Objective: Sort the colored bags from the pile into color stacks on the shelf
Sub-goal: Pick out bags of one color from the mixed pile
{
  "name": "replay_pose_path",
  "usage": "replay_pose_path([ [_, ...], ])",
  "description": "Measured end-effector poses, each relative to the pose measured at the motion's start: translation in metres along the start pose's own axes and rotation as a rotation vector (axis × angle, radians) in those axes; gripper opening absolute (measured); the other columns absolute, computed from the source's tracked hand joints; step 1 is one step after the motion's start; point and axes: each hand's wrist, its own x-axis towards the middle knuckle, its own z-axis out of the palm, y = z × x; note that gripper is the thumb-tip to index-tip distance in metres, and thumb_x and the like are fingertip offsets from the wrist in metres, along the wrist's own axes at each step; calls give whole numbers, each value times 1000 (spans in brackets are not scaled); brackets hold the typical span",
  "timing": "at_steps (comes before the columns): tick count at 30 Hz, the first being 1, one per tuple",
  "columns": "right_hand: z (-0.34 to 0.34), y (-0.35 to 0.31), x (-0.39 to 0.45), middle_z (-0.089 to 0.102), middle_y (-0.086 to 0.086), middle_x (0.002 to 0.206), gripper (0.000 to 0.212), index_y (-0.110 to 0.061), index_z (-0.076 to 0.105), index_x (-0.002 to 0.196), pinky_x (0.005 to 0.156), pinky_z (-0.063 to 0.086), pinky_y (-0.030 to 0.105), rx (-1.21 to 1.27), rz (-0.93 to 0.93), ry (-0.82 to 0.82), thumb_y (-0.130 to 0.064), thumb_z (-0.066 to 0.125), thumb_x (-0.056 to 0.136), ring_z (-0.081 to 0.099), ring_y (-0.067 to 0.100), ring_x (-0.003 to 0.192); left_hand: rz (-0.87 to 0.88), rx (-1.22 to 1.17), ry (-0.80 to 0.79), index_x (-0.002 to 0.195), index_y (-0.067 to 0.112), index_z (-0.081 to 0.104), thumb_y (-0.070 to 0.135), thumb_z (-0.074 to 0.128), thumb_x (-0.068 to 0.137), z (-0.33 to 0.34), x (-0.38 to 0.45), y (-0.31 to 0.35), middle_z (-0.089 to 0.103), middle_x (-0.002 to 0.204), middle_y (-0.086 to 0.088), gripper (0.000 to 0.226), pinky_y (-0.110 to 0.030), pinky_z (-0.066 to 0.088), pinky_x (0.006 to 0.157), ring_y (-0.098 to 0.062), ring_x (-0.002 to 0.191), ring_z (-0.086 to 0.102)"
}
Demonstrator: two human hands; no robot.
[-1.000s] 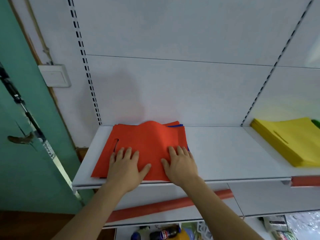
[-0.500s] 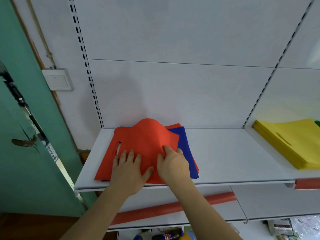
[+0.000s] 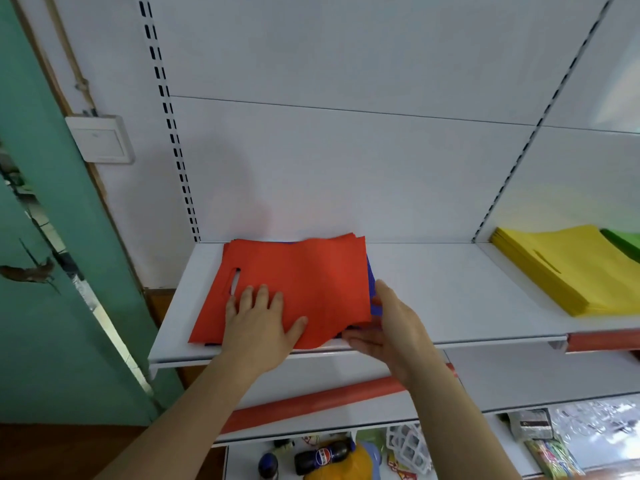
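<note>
My left hand presses flat on the red bag while my right hand, fingers open, reaches the blue bag edge just beyond its fingertips, running away from me.

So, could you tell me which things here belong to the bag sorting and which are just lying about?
Part of the job:
red bag on top of the pile
blue bag beneath it
yellow stack
green bag
shelf
left hand
right hand

Lying about:
soda bottle
wall switch
red roll
</note>
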Motion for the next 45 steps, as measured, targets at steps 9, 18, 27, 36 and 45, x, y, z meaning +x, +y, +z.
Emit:
replay_pose_path([
  [9, -8, -20, 36, 79, 11, 110, 37, -7, 75, 114, 89, 63, 51, -429, -153, 118, -31, 79, 86, 77, 28, 94, 16, -41, -7, 160, 28, 37, 87, 6, 85, 1, -3, 2, 29, 170, -8, 100, -59, 12, 126, -34, 158, 17],
  [18, -23, -12, 40, 65, -16, 80, 25, -28, 68, 111, 68, 39, 31, -819, -631, 349, -10, 59, 96, 63, 22, 79, -44, -157, 130, 157, 21, 40, 69, 33, 100, -8, 6, -13, 44, 160, -8, 75, -52, 30, 123, -32, 149, 35],
  [27, -66, -4, 44, 75, -9, 89, 18, -32, 67, 108, 78, 57, 48, -353, -648, 346, -30, 58, 94, 68, 15, 80, -294, -1109, 179, 155, 29, 43, 41, 58, 105, -53, 38, -31, 67, 131, 3, 54, -49, 56, 102, -22, 118, 65],
  [36, -75, -5, 39, 67, -34, 103, 41, -57, 55, 117, 77, 55, 39, -440, -707, 549, -23, 67, 97, 67, 1, 93, -81, -1204, 414, 104, 37, 69, 38, 57, 108, -62, 52, -9, 73, 91, 17, 12, -24, 53, 64, -15, 82, 68],
  [45, -139, 8, 2, 60, -14, 120, 53, -48, 39, 155, 82, 51, 40, -543, -861, 834, -32, 52, 105, 62, 13, 97, 29, -1199, 503, 146, 39, 47, 23, 57, 107, -75, 52, 68, 64, 106, 36, 42, -7, 51, 68, 6, 90, 66],
])
